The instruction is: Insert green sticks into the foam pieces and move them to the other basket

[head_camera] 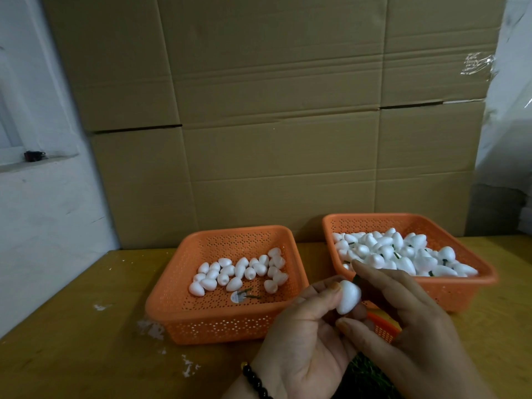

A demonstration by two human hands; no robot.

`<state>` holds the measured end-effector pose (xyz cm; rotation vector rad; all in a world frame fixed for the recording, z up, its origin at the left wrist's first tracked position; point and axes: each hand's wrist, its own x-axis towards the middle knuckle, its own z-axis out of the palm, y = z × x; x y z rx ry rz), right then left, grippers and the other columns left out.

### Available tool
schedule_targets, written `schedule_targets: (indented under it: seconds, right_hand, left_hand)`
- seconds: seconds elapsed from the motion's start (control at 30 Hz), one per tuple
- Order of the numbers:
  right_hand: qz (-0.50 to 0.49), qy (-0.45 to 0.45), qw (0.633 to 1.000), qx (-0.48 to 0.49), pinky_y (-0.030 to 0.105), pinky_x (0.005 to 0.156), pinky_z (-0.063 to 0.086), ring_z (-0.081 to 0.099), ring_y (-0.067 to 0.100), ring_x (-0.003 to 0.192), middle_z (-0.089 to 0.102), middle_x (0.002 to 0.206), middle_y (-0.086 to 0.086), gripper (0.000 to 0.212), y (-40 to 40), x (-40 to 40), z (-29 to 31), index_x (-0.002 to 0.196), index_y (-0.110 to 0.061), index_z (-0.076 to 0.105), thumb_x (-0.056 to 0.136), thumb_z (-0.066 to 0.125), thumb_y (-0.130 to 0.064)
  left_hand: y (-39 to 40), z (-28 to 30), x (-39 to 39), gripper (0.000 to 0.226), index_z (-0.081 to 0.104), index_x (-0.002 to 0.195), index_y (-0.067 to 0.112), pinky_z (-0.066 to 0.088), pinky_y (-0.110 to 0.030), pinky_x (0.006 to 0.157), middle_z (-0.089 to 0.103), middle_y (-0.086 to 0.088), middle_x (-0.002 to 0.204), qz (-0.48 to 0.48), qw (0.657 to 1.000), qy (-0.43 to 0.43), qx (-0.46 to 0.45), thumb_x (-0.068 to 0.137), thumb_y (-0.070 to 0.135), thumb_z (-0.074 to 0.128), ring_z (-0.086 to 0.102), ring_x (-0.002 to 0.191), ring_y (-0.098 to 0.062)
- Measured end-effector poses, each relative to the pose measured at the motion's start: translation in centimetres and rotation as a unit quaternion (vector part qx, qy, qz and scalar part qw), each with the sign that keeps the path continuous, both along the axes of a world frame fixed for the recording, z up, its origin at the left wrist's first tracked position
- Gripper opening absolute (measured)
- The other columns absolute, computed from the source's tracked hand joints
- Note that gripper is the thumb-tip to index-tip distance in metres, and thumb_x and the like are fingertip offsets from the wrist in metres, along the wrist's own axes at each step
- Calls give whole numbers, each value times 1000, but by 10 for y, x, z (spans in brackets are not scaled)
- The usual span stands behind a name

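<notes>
We seat a stick in a foam piece, in front of the two baskets.

Our left hand point(305, 321) pinches the foam piece point(349, 297) between thumb and curled fingers, steadying it so our right hand point(403, 318) can press the green stick point(356, 280) into it; whether those fingers grip the stick or only push, we cannot tell. The stick is mostly hidden. Beyond, the left basket point(224, 321) holds plain pieces, the right basket point(449, 292) the stuck ones. Something green under our hands, likely spare sticks, is cut off.

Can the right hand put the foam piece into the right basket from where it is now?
Probably yes. The right hand is beside the right basket, whose top is open, and nothing stands between them; the left hand must first release the foam piece.
</notes>
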<state>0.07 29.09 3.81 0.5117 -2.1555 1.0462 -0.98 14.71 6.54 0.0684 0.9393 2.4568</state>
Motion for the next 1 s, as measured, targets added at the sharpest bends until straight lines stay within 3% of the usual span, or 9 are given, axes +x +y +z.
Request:
schedule_targets:
  seconds: [0.1,0.3,0.53,0.67,0.77,0.9,1.0]
  right_hand:
    - [-1,8,1000,-8,12,92,45,57,-5,108,58,113,-21,67,-1,0,1,125,-28,60,65,84,-48]
    - [4,7,1000,-16,15,92,46,57,-5,108,59,113,-18,62,-2,0,2,123,-32,57,64,71,-48]
    - [20,-2,998,-56,24,89,51,64,4,102,61,107,-19,84,-2,-2,-4,137,-40,42,60,76,-40]
    - [24,-2,998,-62,10,89,47,62,-3,103,62,108,-17,83,-4,-2,-1,138,-36,40,61,71,-48]
    - [25,-12,997,-65,9,88,46,62,-2,103,61,108,-21,81,-4,-1,-2,137,-43,42,61,70,-52]
    - [29,-26,996,-83,16,88,50,64,0,104,62,111,-23,70,-1,-2,-5,125,-47,51,59,75,-51]
    - [22,3,999,-50,24,81,54,65,6,101,64,107,-15,39,-1,-3,-3,108,-42,60,74,74,-54]
  left_hand:
    - [1,-1,0,28,63,99,1,47,-28,56,59,-18,74,-4,1000,-1,4,72,3,61,54,61,-22]
    - [2,-2,0,30,63,101,0,51,-27,50,62,-19,76,-3,1000,0,17,71,2,61,57,58,-21]
    - [0,-4,-3,33,63,102,2,53,-30,59,67,-21,85,-1,1000,7,7,69,-3,62,63,62,-24]
    - [-3,-4,-4,34,63,99,4,53,-31,61,68,-22,91,-2,1000,23,19,69,-13,61,65,67,-25]
    - [-4,-2,-3,34,65,92,4,53,-31,61,67,-23,97,-4,999,44,21,68,-18,58,65,71,-26]
    - [-3,-1,-2,38,66,90,4,53,-32,64,67,-21,95,-1,998,65,10,64,-21,55,65,74,-27]
    - [-2,-1,-1,40,66,86,3,54,-31,59,66,-21,88,-6,997,73,9,60,-25,56,64,70,-28]
